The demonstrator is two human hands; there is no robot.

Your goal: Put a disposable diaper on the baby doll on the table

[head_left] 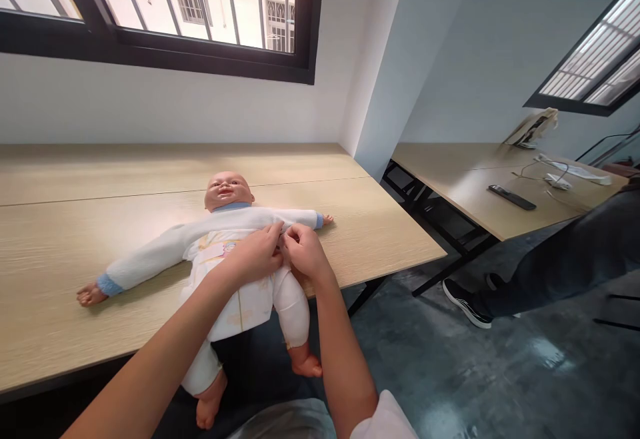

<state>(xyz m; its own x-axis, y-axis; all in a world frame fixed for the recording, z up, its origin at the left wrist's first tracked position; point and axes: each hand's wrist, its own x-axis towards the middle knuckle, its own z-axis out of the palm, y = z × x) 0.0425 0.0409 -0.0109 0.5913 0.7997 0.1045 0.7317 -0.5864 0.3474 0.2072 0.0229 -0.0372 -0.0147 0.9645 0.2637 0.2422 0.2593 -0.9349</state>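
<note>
Probably light and soft, the diaper (243, 306) should bend easily and is best held by its waist edges. It is around the doll (227, 219), which lies on the left table (385, 226), legs over the near edge. The left hand (261, 251) and right hand (304, 251) pinch its right side, fingers hiding the exact spot. Just beyond, a sleeve (299, 218) crowds them.

Room to pass over bench (125, 162) behind doll (225, 222), up to wall (150, 106); also right of right hand (306, 251), toward bench end. Doll's outstretched sleeve (150, 256) bars left side low; forearms (160, 352) and doll's legs (293, 306) obstruct near side.
</note>
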